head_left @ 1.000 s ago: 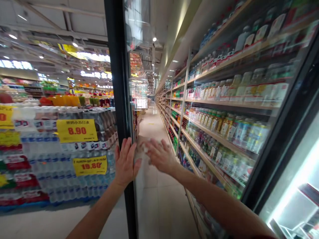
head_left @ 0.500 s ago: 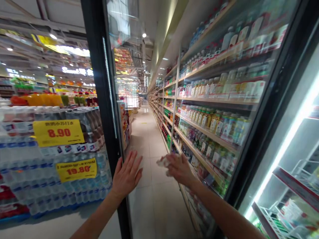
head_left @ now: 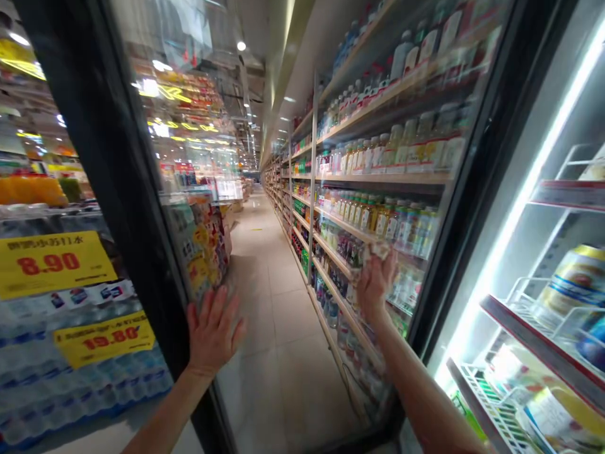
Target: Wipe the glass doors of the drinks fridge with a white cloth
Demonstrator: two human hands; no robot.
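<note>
A black-framed glass door (head_left: 265,302) of a lit cooler stands swung out in front of me; shelves and an aisle show through its pane. My left hand (head_left: 212,328) lies flat with fingers spread against the pane, beside the black frame (head_left: 142,189) on the left. My right hand (head_left: 377,280) is closed on a crumpled whitish cloth (head_left: 378,248) and is up against the glass, in the right half of the door. Motion blurs the cloth somewhat, and part of it is hidden by the fingers.
At right, the cooler's wire shelves (head_left: 510,403) hold cans and cups, with a bright light strip (head_left: 524,214) along the edge. Packs of bottled water (head_left: 108,384) with yellow price signs (head_left: 51,261) are stacked at left. Bottle-filled shelves (head_left: 378,176) appear through the pane.
My right hand has moved up and to the right across the glass with the cloth. My left hand remains flat by the frame, and the view has turned and tilted.
</note>
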